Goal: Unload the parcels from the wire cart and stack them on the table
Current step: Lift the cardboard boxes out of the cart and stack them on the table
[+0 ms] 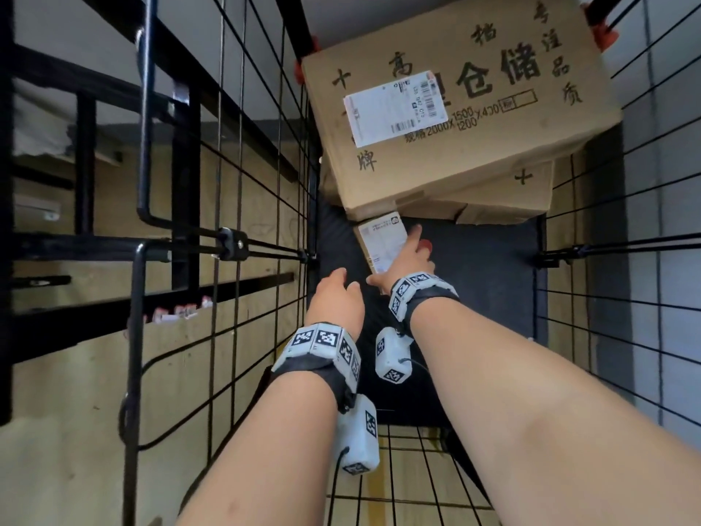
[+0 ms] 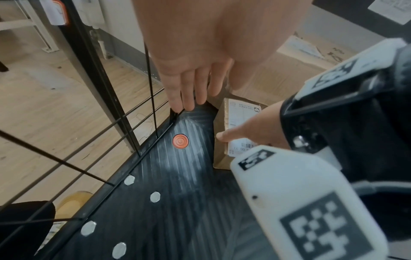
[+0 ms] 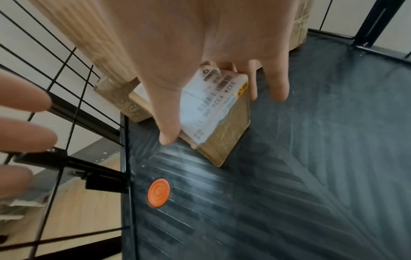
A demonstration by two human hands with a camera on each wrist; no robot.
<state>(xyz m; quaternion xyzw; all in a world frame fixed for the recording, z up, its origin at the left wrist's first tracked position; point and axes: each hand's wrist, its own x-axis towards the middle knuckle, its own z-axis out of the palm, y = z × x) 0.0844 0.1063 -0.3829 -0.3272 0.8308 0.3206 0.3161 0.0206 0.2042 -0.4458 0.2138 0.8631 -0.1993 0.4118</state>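
A small brown parcel (image 1: pixel 381 241) with a white label lies on the wire cart's black ribbed floor (image 1: pixel 481 282), just in front of two stacked cartons. My right hand (image 1: pixel 402 256) reaches down over it. The thumb (image 2: pixel 222 136) presses the parcel's (image 2: pixel 235 119) near left edge and the fingers (image 3: pixel 278 88) drop past its right edge, so the hand pinches the parcel (image 3: pixel 222 140) across its width. My left hand (image 1: pixel 335 294) hovers to the left with straight fingers (image 2: pixel 191 91) and holds nothing. The large printed carton (image 1: pixel 474 108) sits on a second carton (image 1: pixel 512 195).
Black wire side panels (image 1: pixel 258 184) wall the cart in on the left and right, and the cartons overhang the small parcel at the far end. An orange disc (image 2: pixel 180 141) is set in the cart floor by the left rim. Wooden flooring (image 2: pixel 55 105) lies outside.
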